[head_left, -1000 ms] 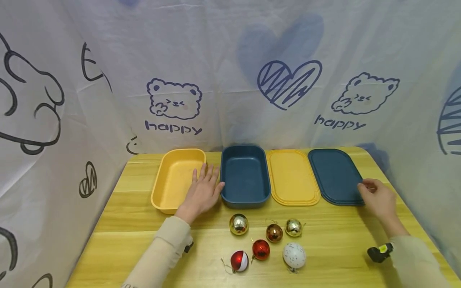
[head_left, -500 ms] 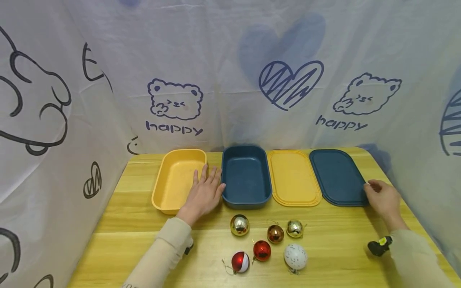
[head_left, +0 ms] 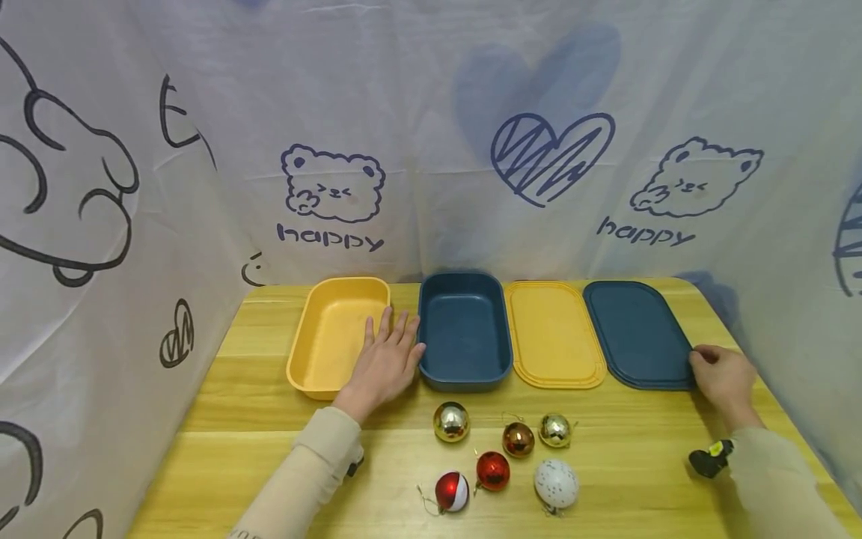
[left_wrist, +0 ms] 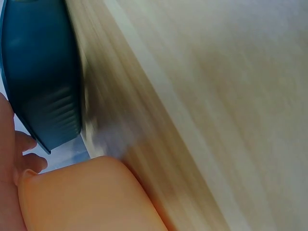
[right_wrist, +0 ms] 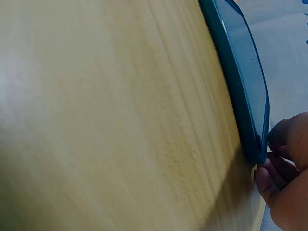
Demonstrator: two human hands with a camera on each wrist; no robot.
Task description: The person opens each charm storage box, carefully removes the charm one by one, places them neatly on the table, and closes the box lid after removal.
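My left hand (head_left: 385, 367) lies with straight, spread fingers over the right rim of a yellow plastic box (head_left: 310, 337). Its thumb reaches the near left side of a dark blue box (head_left: 465, 385). The left wrist view has fingers (left_wrist: 31, 163) showing between the yellow box (left_wrist: 91, 197) and the blue box (left_wrist: 43, 72). At the right, my right hand (head_left: 727, 380) pinches the near right edge of a flat dark blue lid (head_left: 640, 333). Up close in the right wrist view, curled fingers and thumb meet at the corner of the blue lid (right_wrist: 240, 91).
Between the blue box and blue lid lies a yellow lid (head_left: 555, 333). Several Christmas baubles are in front: a gold bauble (head_left: 451, 422), a red bauble (head_left: 493, 471) and a speckled white one (head_left: 556, 483) among them. A printed white curtain (head_left: 431, 150) stands behind the table (head_left: 222, 419).
My right hand has moved slightly right along with the blue lid's edge, its fingers closing nearer to it. The left hand has stayed on the yellow box. The head view has shifted slightly.
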